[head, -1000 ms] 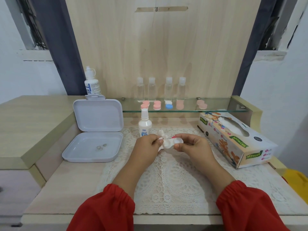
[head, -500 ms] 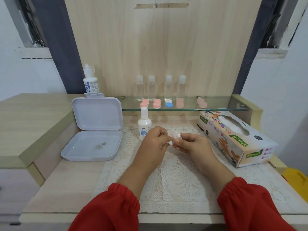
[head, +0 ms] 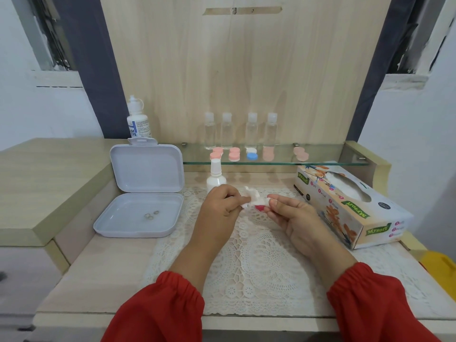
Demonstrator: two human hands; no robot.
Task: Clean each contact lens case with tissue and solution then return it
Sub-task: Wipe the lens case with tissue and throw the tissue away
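1. At centre frame, above the lace mat (head: 256,262): left hand (head: 219,213), fingers curled, pinching a crumpled white tissue (head: 251,197) between thumb and fingertips.
2. Just right of it: right hand (head: 293,218), palm turned up, fingers curled narrow around a red contact lens case (head: 261,208); only a small red edge visible below the tissue, rest hidden by fingers and paper.
3. Tissue touching the case, bridging both hands.
4. Directly behind the left hand: small white spray bottle (head: 216,176), upright, lower part hidden by knuckles.
5. Along the glass shelf (head: 320,161) in the upper middle: a row of lens cases (head: 234,154), mostly pink, one white and blue; behind them four clear bottles (head: 251,129) with white caps, upright against the wooden back panel.
6. Left of centre: open white plastic box (head: 138,213), lid tilted up, a few small ring-like items on its floor, too small to identify.
7. Behind the box lid, upper left: white solution bottle (head: 137,119) with blue label, upright.
8. Right side: tissue box (head: 345,206) with floral print, lying at an angle, near the right hand but apart from it.
9. Bottom of frame: red sleeves (head: 158,309) gathered at both wrists.
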